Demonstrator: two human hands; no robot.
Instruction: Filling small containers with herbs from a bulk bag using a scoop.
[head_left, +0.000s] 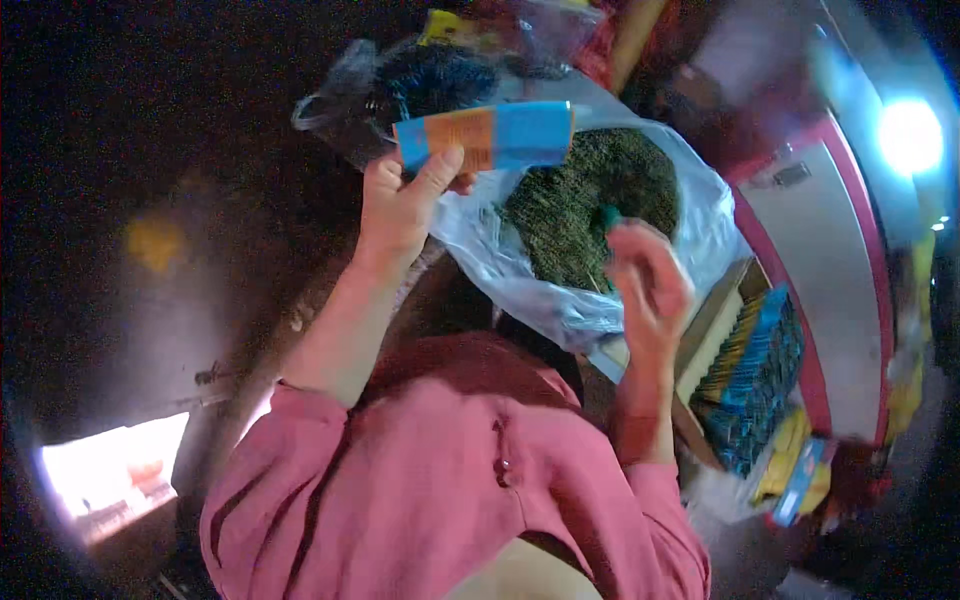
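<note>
My left hand (411, 196) holds a flat blue and orange packet (484, 137) up by its left end, thumb on the front. The packet bears writing. Below and right of it, a clear plastic bag (705, 187) lies spread around a heap of dark, dried, loose plant material (562, 217). My right hand (652, 274) is over the bag's right part, blurred, its fingers curled at a small green thing (611, 217), which may be a scoop; how much of it is held is hidden.
Right of the bag, a cardboard box (712, 322) holds several blue and orange packets (754, 375). Yellow packages (787, 457) lie beyond it. A pink-edged white panel (817, 277) curves along the right. Another plastic bag with dark contents (435, 75) stands behind the raised packet.
</note>
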